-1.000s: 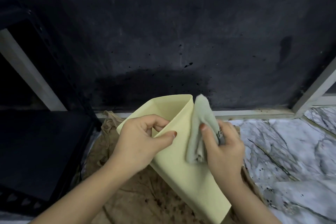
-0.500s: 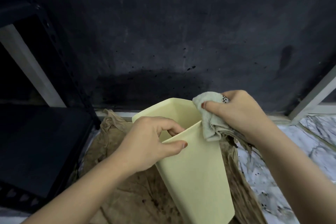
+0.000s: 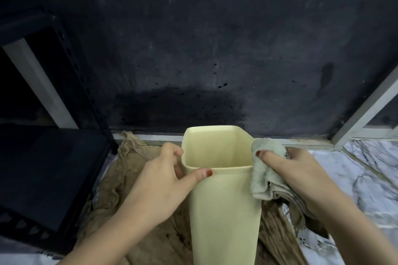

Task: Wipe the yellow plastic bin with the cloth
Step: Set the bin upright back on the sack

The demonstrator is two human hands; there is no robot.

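Both hands work the tall pale-yellow plastic bin (image 3: pixel 224 206): my left hand (image 3: pixel 163 183) clamps its rim, my right hand (image 3: pixel 299 170) presses the bunched grey-white cloth (image 3: pixel 262 170) against its outer right wall, with a downward stroke likely next.

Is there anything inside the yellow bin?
Looks empty: the yellow bin shows only bare yellow walls through its open mouth. Its bottom is out of sight.

A plain domestic corner, likely a utility or storage spot, is suggested by a marble-patterned floor (image 3: pixel 353 183); a dark, spattered wall (image 3: pixel 215 49) is seen behind; a black metal shelving rack (image 3: pixel 53 157) and a stained brown sheet (image 3: pixel 133 211) are seen alongside.
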